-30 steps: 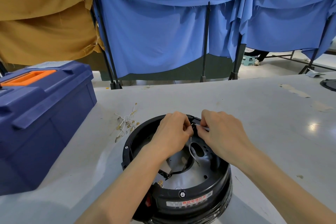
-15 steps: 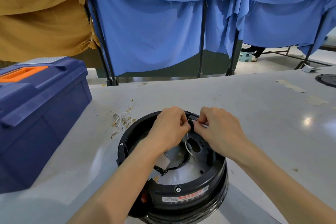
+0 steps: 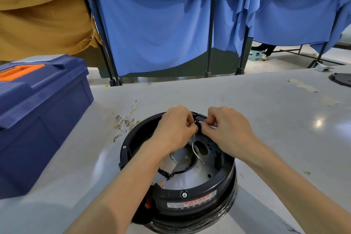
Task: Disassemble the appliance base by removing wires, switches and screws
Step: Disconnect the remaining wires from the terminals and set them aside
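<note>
Blue and mustard cloth hangs on black frames behind a smooth, glossy grey table (image 3: 247, 100). Near its front edge sits the round black appliance base (image 3: 190, 186), hollow, with a pale metal floor. At its far rim the left hand (image 3: 174, 129) and right hand (image 3: 228, 129) pinch a small black switch (image 3: 199, 119); a thin white wire (image 3: 195, 148) dangles below. Loose wires (image 3: 125, 121) lie just beside the base; a blue toolbox (image 3: 43, 110) crowds the left, while the right lies open.
</note>
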Motion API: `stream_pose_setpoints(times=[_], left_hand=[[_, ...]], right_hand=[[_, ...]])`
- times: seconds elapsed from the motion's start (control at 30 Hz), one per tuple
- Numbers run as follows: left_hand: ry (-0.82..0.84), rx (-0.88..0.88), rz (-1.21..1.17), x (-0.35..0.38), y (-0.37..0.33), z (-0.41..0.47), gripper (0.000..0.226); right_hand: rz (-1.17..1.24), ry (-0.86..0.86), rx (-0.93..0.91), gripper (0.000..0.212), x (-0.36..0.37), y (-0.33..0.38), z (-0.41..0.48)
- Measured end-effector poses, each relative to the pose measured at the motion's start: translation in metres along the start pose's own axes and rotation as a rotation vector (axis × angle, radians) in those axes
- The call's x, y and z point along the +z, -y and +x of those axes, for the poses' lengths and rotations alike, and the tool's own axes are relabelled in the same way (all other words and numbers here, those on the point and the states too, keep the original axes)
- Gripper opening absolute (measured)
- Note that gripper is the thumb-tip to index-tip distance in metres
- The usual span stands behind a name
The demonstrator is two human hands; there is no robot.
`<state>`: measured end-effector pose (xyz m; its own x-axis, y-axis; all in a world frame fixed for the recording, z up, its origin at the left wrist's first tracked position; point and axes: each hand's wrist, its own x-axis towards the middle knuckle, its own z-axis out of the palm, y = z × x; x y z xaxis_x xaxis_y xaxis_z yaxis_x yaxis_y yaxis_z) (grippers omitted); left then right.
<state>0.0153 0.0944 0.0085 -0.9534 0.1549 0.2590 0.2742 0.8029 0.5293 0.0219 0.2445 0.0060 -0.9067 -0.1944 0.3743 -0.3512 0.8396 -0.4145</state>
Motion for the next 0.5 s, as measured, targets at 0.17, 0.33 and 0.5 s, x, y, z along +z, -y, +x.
stream_pose_setpoints(times=[0.17,0.33,0.5], left_hand=[[0.005,0.001,0.003,-0.002,-0.0017,-0.0006,0.012],[0.012,0.011,0.017,-0.0032,-0.0032,0.0,0.012],[0.003,0.027,0.025,-0.0033,-0.0034,0.0013,0.013]], right_hand=[[0.024,0.003,-0.014,0.038,0.0,-0.0008,0.0011],[0.033,-0.003,-0.028,0.038,0.0003,-0.0012,0.0015],[0.053,0.001,-0.038,0.035,0.0005,-0.0021,0.0025]])
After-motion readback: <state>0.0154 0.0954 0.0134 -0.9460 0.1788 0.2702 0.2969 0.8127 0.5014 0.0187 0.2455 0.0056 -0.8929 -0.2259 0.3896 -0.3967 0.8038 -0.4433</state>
